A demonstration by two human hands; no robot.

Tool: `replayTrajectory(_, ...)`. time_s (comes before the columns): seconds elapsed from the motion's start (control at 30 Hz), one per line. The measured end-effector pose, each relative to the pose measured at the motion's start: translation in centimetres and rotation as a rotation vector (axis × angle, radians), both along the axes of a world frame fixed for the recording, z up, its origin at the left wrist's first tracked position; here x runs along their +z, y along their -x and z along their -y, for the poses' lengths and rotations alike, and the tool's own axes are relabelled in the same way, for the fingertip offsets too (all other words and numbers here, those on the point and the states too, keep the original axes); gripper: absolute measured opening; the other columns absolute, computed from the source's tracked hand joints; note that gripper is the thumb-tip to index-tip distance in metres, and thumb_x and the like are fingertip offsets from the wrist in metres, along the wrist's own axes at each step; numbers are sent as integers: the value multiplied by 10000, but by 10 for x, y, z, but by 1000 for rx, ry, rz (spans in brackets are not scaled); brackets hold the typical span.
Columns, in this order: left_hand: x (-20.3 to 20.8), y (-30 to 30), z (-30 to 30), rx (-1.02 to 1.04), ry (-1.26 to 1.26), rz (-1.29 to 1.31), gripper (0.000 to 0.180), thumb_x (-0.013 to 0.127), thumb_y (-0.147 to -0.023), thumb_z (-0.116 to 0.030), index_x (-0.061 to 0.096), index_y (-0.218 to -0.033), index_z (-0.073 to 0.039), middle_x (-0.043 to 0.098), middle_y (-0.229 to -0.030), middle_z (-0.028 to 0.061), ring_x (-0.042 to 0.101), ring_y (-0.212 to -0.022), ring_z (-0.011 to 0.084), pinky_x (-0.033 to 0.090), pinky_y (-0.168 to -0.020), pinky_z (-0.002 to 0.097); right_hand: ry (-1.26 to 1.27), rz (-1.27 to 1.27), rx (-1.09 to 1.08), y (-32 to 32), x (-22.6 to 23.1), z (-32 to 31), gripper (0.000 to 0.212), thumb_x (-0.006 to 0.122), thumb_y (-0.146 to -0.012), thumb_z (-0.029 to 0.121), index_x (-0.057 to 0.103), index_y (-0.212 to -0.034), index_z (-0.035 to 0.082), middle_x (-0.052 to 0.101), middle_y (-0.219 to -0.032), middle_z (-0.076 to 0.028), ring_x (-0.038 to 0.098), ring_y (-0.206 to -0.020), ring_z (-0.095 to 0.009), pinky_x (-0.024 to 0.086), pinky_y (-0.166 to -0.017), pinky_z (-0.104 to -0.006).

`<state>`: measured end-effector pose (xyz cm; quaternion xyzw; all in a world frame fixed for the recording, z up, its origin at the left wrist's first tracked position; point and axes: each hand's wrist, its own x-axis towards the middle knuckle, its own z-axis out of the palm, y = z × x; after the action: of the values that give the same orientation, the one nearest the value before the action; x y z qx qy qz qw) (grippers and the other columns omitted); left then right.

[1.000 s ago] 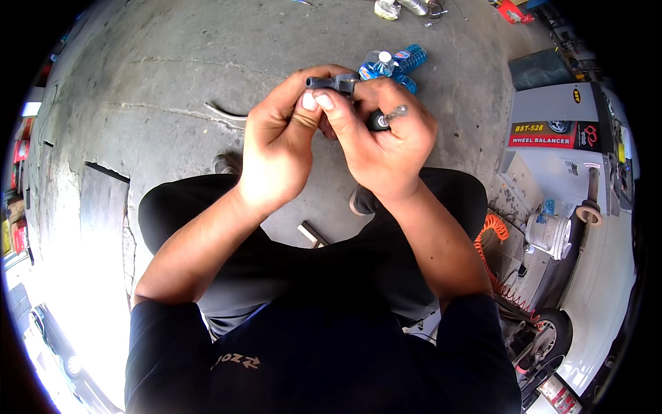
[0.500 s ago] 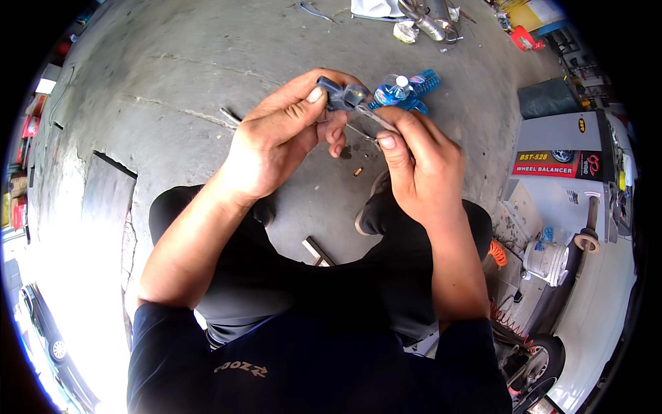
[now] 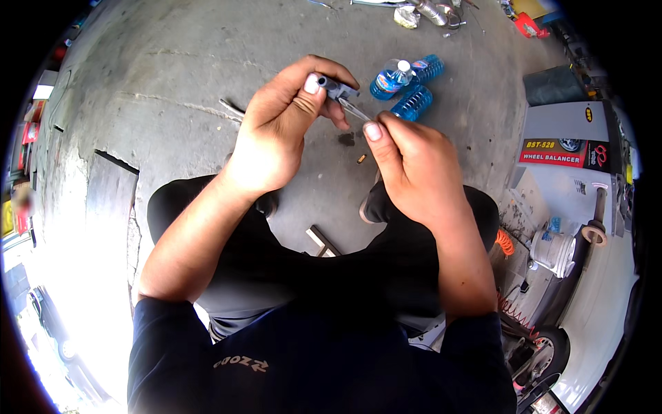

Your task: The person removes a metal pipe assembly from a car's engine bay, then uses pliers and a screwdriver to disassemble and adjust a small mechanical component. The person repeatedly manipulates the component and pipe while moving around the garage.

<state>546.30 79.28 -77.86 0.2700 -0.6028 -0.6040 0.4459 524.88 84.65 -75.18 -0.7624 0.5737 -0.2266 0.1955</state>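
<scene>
— Left hand is clamped round a small dark grey metal part, thumb on top, held up at chest height where it's easy to see.

— And the right hand?

— Pinching a thin silver metal pin, tip angled into that part, so it's steadied from both sides.

— Beyond them?

— Three blue plastic bottles lying on the cracked concrete floor, toward its far edge.

Probably a tyre workshop; cracked concrete floor; wheel balancer at right; tools at top.
</scene>
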Motion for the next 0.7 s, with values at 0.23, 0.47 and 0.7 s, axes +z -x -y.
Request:
replayTrajectory(0.23, -1, 9, -5, 45, 10, 100, 337, 350, -1168, -164, 597, -1283, 34, 621, -1190, 111, 602, -963, 170, 507, -932, 318, -455, 482, 41, 6, -18, 2, 540, 491, -1133, 464, 689, -927, 6, 567, -635, -87, 570, -613, -189, 469, -625, -370)
replayTrajectory(0.47, 1, 10, -7, -63, -45, 80, 339, 347, -1164, -157, 603, -1282, 31, 624, -1101, 90, 574, -927, 151, 492, -912, 293, -757, 658, 154, 18, -7, 15, 546, 491, -1130, 476, 720, -941, 18, 567, -646, -21, 547, -627, -107, 447, -610, -320)
replayTrajectory(0.7, 0, 6, 5, -50, -309, -2, 361, 409, -1118, -175, 609, -1310, 56, 604, -933, 77, 562, -814, 166, 491, -792, 310, -215, 134, 11, 13, -8, 10, 433, 561, -1101, 398, 666, -890, 34, 639, -695, -158, 631, -641, -354, 497, -624, -456)
